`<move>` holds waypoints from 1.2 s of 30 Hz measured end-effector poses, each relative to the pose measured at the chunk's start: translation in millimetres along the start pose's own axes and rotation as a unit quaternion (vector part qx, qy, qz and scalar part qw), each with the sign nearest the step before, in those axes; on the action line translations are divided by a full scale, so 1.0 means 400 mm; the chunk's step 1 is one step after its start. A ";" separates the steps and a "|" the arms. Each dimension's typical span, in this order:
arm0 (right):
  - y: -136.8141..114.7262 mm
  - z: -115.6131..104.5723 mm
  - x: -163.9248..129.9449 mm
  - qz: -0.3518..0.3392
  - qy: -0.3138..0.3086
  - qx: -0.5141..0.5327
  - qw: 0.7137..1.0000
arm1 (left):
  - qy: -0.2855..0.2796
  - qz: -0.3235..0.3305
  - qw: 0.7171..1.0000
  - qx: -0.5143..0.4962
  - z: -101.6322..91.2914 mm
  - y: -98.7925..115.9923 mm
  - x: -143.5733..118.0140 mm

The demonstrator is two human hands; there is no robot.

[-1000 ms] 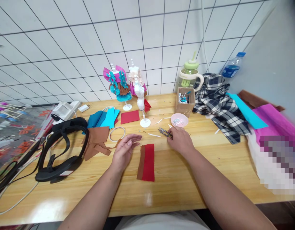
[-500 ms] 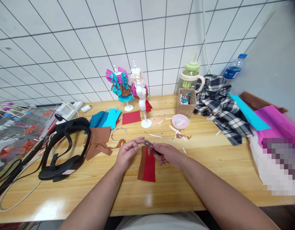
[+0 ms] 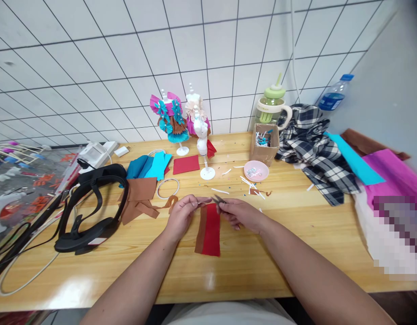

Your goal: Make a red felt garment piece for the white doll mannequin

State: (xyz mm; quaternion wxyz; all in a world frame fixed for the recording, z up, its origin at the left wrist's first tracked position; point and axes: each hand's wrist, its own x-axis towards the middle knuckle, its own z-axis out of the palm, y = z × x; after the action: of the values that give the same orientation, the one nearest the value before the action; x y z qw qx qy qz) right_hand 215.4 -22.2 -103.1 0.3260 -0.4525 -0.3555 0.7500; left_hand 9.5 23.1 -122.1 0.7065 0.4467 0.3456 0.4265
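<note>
In my right hand (image 3: 240, 214) is a pair of small dark scissors (image 3: 218, 199), with the blades pointing up and left. My left hand (image 3: 183, 214) is closed in a pinch just left of the blade tips. Whatever lies between its fingertips is too small to make out. Below the hands, a red crepe paper strip (image 3: 212, 232) lies flat, with a brown strip (image 3: 201, 232) showing along its left side. Just beyond my hands stands a bare white mini mannequin (image 3: 201, 146) on a round base.
Two dressed mannequins (image 3: 173, 119) stand behind. Brown paper pieces (image 3: 141, 192), blue paper (image 3: 159, 164) and a black headset (image 3: 93, 212) lie left. A pink dish (image 3: 256, 171), cardboard box (image 3: 262, 146), green-lidded cup (image 3: 274, 106) and checked cloth (image 3: 306, 140) are on the right.
My left fingers have closed from a looser, stretched pose into a pinch. The scissors have turned in my right hand, and their blades now point more steeply upward.
</note>
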 end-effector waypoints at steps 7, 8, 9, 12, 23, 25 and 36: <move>0.006 -0.016 0.007 -0.041 0.012 -0.019 0.999 | 0.041 0.002 0.999 -0.029 -0.013 0.010 0.008; 0.007 -0.010 0.007 -0.036 0.011 -0.038 0.999 | 0.038 0.009 0.999 -0.017 -0.015 0.010 0.008; 0.008 -0.002 0.007 -0.027 0.006 -0.055 0.998 | 0.032 0.017 0.999 -0.001 -0.017 0.009 0.008; 0.016 0.020 0.007 -0.026 0.002 -0.089 0.996 | 0.011 0.031 0.998 0.052 -0.015 0.004 0.004; 0.035 0.031 0.023 -0.061 0.036 -0.132 0.989 | -0.029 0.064 0.981 0.181 -0.015 0.005 -0.012; 0.034 0.032 0.022 -0.062 0.030 -0.124 0.990 | -0.040 0.076 0.976 0.199 -0.014 0.009 -0.013; 0.020 0.036 0.009 -0.042 0.036 -0.137 0.989 | -0.056 0.098 0.966 0.233 -0.006 0.024 -0.016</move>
State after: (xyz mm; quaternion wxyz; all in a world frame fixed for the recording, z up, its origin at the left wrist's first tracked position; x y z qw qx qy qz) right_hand 199.4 -26.8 -106.3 0.3049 -0.5043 -0.4619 0.6628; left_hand 2.0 20.2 -113.2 0.5555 0.6540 0.3502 0.3756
